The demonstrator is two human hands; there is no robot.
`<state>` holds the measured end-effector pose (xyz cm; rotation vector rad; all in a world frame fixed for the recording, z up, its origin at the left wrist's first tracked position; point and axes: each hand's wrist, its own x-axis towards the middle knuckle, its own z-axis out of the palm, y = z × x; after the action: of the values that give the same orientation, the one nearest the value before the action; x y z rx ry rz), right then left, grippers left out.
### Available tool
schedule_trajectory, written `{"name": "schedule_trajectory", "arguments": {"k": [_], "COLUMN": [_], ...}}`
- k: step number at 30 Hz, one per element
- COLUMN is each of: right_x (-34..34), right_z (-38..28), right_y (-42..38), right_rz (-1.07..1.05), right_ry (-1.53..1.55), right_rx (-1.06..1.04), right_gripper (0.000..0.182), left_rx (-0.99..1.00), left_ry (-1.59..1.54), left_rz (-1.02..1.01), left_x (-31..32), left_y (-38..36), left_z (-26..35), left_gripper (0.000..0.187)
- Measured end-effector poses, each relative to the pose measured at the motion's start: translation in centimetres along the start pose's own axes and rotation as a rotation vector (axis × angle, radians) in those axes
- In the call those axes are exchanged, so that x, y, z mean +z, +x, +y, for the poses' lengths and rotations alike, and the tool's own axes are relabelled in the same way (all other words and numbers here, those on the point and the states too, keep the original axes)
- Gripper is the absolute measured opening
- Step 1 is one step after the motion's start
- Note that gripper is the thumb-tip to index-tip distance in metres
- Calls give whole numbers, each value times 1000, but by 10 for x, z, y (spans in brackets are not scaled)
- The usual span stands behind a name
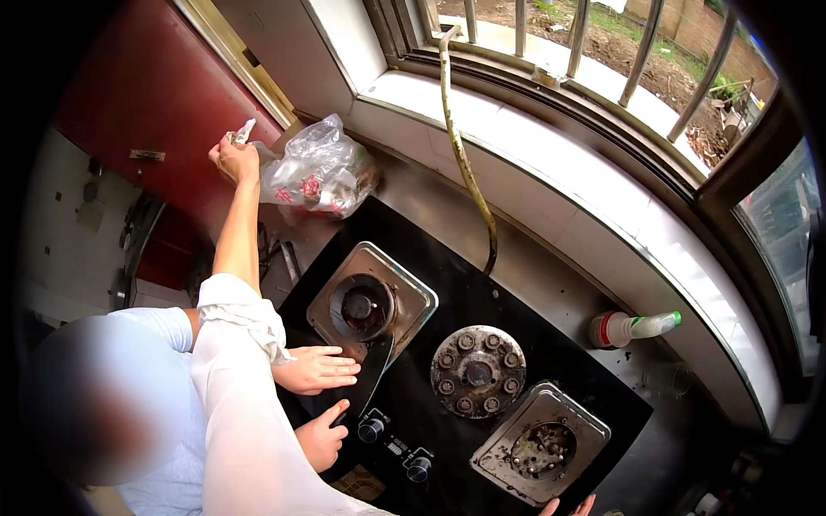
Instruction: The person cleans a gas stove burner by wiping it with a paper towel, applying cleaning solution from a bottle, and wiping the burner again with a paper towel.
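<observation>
My left hand (236,160), at the end of a white sleeve, is closed on the gathered top of a clear plastic bag (317,172) with red print. The bag bulges beside it on the metal counter; its contents are hard to make out. Only the fingertips of my right hand (570,506) show at the bottom edge, spread apart by the front right corner of the black gas stove (551,365). Nearest to them is the right burner's soiled square metal tray (503,460). A round burner plate (478,371) lies at the middle of the stove.
Another person in a light blue shirt (163,439) stands close on the left, with hands (317,370) over a dark flat piece near the left burner (363,307). A hose (465,159) runs from the barred window. A bottle (632,328) lies by the wall.
</observation>
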<state>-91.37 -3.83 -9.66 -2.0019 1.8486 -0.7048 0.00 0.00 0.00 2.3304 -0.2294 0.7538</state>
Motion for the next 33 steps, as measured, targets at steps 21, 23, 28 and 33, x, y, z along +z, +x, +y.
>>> {"name": "schedule_trajectory", "arguments": {"k": [21,23,28,33], "right_x": [40,22,-72,-159], "right_z": [23,18,45,138], "right_y": [8,-15,-71,-165], "right_rz": [185,187,219,373], "right_ry": [401,478,660,655], "right_rx": [37,54,36,193], "right_gripper": [60,55,36,24], "left_rx": [-159,-202,-320,-283], "left_ry": [-871,-1022,-1281,-1443], "left_rz": [-472,-723,-1255,-1891], "left_x": [-33,-66,-199,-351], "left_y": [-265,-321,-503,-700], "left_z": [228,278,365,379], "left_gripper": [31,30,34,43]}}
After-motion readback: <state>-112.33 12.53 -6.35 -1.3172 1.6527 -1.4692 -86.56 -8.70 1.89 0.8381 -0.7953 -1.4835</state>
